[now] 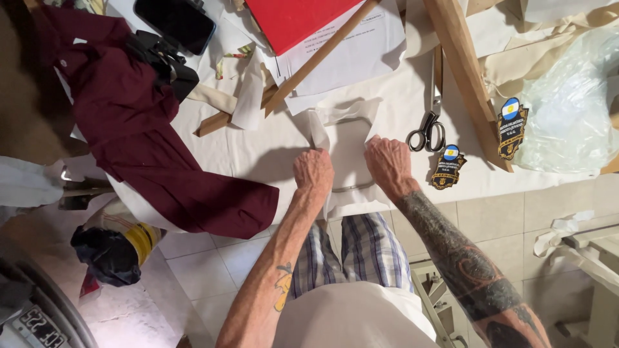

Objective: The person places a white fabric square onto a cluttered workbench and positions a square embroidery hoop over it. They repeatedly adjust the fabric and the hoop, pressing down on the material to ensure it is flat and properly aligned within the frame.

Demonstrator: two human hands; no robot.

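Note:
Both my hands rest at the near edge of a white-covered table [258, 151]. My left hand [313, 171] pinches the left side of a white fabric piece [347, 145] with a curved pocket-shaped outline drawn on it. My right hand [389, 164] pinches the same piece on its right side. The fabric lies flat between them, its upper edge folded over. Black-handled scissors [429, 125] lie just right of my right hand. Two embroidered shield patches [448, 166] [512, 127] with light-blue and white flags lie further right.
A dark red garment [142, 135] drapes over the table's left edge. Wooden rulers [464, 71] [316, 61], a red folder [290, 19], printed paper sheets [348, 55], a black phone [175, 22] and a clear plastic bag [570, 103] lie on the table. Tiled floor [213, 270] shows below.

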